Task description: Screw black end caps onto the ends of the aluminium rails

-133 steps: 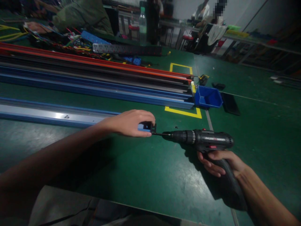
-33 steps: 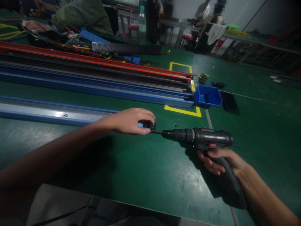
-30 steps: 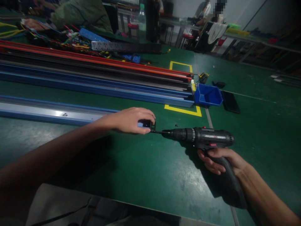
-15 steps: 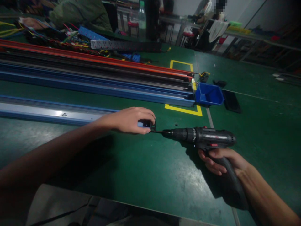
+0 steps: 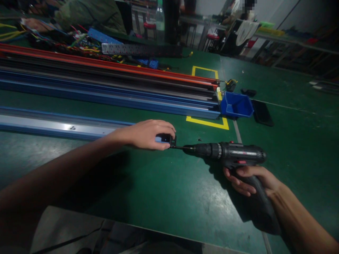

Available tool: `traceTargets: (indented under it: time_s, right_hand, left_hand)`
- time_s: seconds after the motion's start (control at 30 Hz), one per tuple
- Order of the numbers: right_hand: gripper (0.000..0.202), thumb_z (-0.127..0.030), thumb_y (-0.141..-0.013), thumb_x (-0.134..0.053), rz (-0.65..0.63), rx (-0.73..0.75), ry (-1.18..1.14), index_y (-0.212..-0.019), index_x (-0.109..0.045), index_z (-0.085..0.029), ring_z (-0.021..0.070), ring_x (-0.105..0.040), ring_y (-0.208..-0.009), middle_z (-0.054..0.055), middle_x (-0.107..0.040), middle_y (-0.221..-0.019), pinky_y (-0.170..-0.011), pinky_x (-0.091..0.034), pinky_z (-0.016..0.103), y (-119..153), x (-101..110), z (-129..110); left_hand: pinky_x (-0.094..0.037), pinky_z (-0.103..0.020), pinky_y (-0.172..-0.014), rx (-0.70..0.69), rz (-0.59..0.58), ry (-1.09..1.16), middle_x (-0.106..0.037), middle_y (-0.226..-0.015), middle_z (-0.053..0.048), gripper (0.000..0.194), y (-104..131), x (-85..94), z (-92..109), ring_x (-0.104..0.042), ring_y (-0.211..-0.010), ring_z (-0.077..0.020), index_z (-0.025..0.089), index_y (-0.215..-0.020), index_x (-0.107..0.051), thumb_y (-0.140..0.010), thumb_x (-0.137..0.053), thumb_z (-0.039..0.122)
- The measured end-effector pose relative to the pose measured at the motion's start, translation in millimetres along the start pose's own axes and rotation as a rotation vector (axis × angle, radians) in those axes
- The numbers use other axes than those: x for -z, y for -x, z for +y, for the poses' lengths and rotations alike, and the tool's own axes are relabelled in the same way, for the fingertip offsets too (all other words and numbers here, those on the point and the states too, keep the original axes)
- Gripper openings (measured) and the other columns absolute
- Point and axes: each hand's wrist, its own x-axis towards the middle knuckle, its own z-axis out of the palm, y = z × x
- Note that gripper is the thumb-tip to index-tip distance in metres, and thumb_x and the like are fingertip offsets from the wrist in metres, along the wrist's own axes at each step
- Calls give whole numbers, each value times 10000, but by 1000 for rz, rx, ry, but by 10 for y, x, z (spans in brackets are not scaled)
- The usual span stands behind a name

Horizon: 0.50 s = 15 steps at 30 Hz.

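My right hand (image 5: 245, 180) is wrapped round the handle of a black cordless drill (image 5: 227, 153), which points left. Its long thin bit meets a small black end cap (image 5: 173, 141) at the right end of a blue metal profile (image 5: 63, 126). Over that end lies my left hand (image 5: 148, 134), its fingers and thumb closed around the profile and against the cap. The left palm hides part of the profile. Where exactly the bit tip sits in the cap is too small to tell. A tiny dark screw-like piece (image 5: 200, 140) lies beyond the drill's chuck.
Several long blue, black and orange profiles (image 5: 111, 92) lie side by side behind, ending near yellow tape (image 5: 208, 122). A blue bin (image 5: 237, 105) stands at their right end, beside a black flat object (image 5: 262, 113). At the far left, a co-worker's hand (image 5: 37, 24) is among wires.
Almost nothing differs. The view has shifted very slightly; both hands, the drill and the profile keep the same arrangement.
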Motion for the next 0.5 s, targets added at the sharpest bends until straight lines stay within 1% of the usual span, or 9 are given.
traceTargets:
  time_s: [0.17,0.33,0.5]
  right_hand:
    - [263,-260,-917,-750,-10,-7,-6,-1073,-798,-55,24,-469,-408,54,-693,-773,-479,-524,175,6,8,-7]
    - [239,-251,-936,-728,-44,-23,-8,-1085,-789,-74,14,-474,-418,41,-692,-794,-499,-534,167,-3,21,-22]
    - [245,-250,-921,-739,-30,-8,-17,-1067,-801,-62,15,-450,-404,52,-688,-782,-484,-526,168,-12,14,-25]
  left_hand:
    - [-488,-352,-1113,-6,-5,-12,-717,-1375,-82,292,-2,-5,10,-678,-1263,-254,232,-1198,-739,-946,-666,360]
    - [-486,-363,-1121,-17,-4,-31,-708,-1388,-93,291,0,-13,16,-677,-1261,-261,227,-1206,-738,-951,-656,341]
    - [-489,-382,-1113,-13,-19,-50,-690,-1411,-99,295,7,-18,17,-667,-1272,-274,231,-1216,-734,-969,-635,360]
